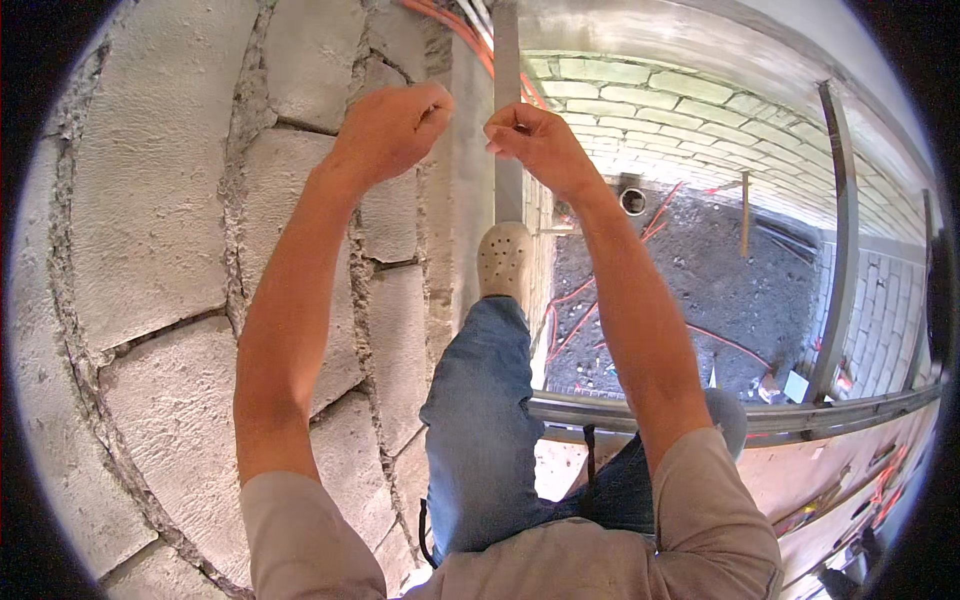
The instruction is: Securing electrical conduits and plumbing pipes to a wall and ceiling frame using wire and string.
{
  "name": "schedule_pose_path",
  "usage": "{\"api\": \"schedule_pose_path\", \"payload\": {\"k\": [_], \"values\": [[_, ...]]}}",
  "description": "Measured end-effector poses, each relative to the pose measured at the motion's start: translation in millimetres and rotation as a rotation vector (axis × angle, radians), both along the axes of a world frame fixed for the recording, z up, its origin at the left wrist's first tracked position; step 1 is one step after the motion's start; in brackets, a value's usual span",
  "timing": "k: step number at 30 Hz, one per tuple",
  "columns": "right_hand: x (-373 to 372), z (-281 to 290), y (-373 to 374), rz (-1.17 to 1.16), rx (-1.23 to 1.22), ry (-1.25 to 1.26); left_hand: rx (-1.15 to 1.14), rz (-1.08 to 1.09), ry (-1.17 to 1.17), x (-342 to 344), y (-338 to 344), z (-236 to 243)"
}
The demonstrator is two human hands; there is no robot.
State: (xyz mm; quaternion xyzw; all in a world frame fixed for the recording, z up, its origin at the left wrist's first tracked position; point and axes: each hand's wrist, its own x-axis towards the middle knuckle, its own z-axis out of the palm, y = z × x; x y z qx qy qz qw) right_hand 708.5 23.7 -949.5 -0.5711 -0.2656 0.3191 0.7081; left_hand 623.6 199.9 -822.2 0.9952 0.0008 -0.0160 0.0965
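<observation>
My left hand (396, 128) is closed in a fist in front of the rough block wall (150, 190). Level with it, my right hand (541, 146) is closed, its thumb and forefinger pinched together beside the narrow grey beam (508, 60). A gap separates the two hands, and whatever either one holds is hidden or too thin to make out. Below them my foot, in a beige clog with holes (504, 262), rests on the narrow beam.
Down on the right lies a dark dirt floor (690, 290) with orange tubes (720, 338) and a wooden post (745, 215). More orange conduit (455, 25) runs at the top. Metal rails (800, 420) cross behind my leg; an upright post (842, 250) stands at right.
</observation>
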Motion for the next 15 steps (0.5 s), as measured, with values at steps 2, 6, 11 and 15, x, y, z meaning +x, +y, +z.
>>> {"api": "schedule_pose_path", "payload": {"k": [2,6,11,15], "values": [[-6.0,10.2,-10.6,0.022,0.093,0.106,-0.073,0.045,0.004,-2.7,-8.7,8.2],[-10.3,23.3,-30.2,0.043,0.070,0.152,-0.011,0.011,-0.049,-4.4,-25.4,19.4],[-12.5,27.8,-50.0,-0.053,0.012,0.230,-0.015,-0.059,-0.208,-0.5,-42.8,26.2],[-15.1,47.0,-56.7,-0.067,0.260,0.378,-0.161,0.031,-0.238,-0.1,-53.9,30.3]]}}
